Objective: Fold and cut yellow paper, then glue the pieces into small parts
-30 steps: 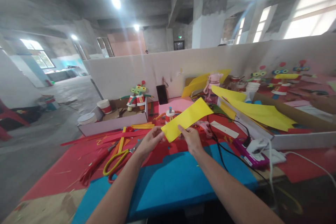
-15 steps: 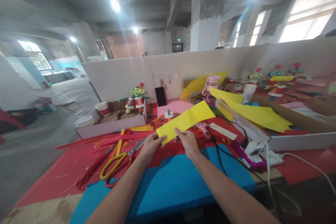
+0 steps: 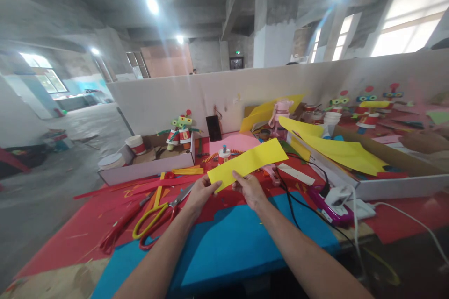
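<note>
Between my two hands is a strip of yellow paper (image 3: pixel 257 158), slanting up toward the right above the table. My left hand (image 3: pixel 201 195) pinches its lower left corner. Along its bottom edge, my right hand (image 3: pixel 250 190) grips it between thumb and fingers. Scissors (image 3: pixel 157 217) with one yellow and one red handle lie left of my left hand. Behind the strip stands a small paper-cup figure (image 3: pixel 224 154) with coiled orange arms, partly hidden by the paper. A pink glue gun (image 3: pixel 271 173) lies just beyond my right hand.
A blue sheet (image 3: pixel 224 252) covers the near table edge. To the right are a purple power strip (image 3: pixel 331 208) with cables and a box (image 3: pixel 393 189) of yellow sheets. At left, a box (image 3: pixel 147 168) holds finished figures. Another person's hand (image 3: pixel 423 140) shows far right.
The yellow strip's right end has dipped slightly while both hands keep their hold. The whole view has shifted a little. At far right, the other person's hand has moved and a pale green piece shows.
</note>
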`<action>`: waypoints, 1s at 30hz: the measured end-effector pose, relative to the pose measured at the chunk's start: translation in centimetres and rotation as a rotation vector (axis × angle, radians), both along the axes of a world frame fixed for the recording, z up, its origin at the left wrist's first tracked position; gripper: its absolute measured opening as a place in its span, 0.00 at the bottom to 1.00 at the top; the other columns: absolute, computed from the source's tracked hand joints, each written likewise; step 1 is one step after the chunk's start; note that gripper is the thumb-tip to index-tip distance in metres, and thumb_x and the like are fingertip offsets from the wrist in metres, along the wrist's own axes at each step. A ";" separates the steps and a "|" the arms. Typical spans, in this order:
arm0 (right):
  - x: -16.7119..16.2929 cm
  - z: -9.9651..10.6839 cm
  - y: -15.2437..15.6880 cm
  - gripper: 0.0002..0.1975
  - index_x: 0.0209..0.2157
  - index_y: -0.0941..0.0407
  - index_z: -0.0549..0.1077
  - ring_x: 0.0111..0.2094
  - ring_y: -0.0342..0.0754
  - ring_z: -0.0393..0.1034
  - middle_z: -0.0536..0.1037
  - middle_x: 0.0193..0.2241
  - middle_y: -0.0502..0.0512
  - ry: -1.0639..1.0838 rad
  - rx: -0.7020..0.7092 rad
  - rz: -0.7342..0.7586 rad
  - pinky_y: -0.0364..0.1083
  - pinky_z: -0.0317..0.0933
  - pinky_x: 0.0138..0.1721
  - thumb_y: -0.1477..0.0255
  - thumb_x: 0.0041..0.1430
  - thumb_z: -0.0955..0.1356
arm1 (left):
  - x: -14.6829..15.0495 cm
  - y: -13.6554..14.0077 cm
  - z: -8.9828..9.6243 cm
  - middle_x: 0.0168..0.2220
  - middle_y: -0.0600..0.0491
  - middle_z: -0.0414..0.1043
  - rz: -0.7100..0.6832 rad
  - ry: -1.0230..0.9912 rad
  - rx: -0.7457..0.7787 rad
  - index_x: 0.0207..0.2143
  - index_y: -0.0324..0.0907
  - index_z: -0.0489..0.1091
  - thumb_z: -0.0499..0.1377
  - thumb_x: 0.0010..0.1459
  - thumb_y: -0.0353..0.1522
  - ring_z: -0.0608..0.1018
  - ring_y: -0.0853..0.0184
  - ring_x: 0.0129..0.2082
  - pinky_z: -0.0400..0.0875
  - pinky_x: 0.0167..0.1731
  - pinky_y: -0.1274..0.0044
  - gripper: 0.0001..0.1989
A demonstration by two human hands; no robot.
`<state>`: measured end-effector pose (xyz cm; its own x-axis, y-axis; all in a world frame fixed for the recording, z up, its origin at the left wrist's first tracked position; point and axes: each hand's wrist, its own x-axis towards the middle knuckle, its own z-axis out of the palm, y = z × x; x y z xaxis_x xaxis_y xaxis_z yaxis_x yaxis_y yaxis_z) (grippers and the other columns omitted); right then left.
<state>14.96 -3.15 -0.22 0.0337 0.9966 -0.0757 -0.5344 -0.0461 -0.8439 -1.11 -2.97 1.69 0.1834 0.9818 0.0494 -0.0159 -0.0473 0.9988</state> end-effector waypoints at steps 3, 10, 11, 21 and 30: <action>0.0 0.1 -0.1 0.20 0.22 0.60 0.74 0.17 0.41 0.65 0.73 0.15 0.49 0.002 0.005 0.006 0.42 0.64 0.25 0.58 0.33 0.78 | 0.0 0.1 -0.1 0.30 0.51 0.77 0.018 0.007 0.013 0.36 0.36 0.74 0.69 0.41 0.38 0.71 0.72 0.23 0.63 0.21 0.81 0.20; 0.1 0.0 0.0 0.20 0.23 0.59 0.75 0.18 0.42 0.65 0.73 0.15 0.48 -0.011 0.006 -0.009 0.43 0.64 0.25 0.58 0.33 0.78 | 0.1 -0.1 0.1 0.30 0.51 0.77 0.018 0.023 0.038 0.37 0.37 0.74 0.69 0.40 0.39 0.71 0.72 0.22 0.64 0.21 0.81 0.21; 0.1 0.0 0.0 0.20 0.23 0.59 0.74 0.17 0.42 0.65 0.73 0.15 0.48 -0.004 0.006 -0.008 0.43 0.63 0.24 0.59 0.33 0.78 | 0.1 -0.2 0.2 0.32 0.50 0.77 0.006 0.020 0.036 0.38 0.37 0.74 0.69 0.41 0.39 0.71 0.72 0.23 0.64 0.21 0.81 0.22; 0.1 0.1 -0.1 0.20 0.26 0.59 0.75 0.18 0.42 0.66 0.74 0.17 0.49 0.010 -0.011 0.017 0.43 0.64 0.25 0.59 0.33 0.78 | -0.1 -0.1 -0.1 0.31 0.51 0.76 0.018 0.004 0.030 0.36 0.37 0.74 0.69 0.42 0.39 0.70 0.73 0.22 0.63 0.21 0.81 0.20; 0.2 -0.3 0.1 0.18 0.24 0.58 0.75 0.19 0.43 0.66 0.74 0.16 0.48 -0.001 -0.010 0.000 0.44 0.64 0.26 0.60 0.35 0.78 | 0.1 -0.2 0.6 0.33 0.51 0.77 0.025 0.044 0.054 0.38 0.37 0.73 0.69 0.40 0.39 0.69 0.74 0.21 0.64 0.20 0.81 0.23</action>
<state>15.11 -3.02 -0.51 0.0338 0.9958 -0.0853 -0.5339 -0.0542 -0.8438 -1.03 -3.19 2.24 0.1617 0.9823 0.0951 0.0294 -0.1011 0.9944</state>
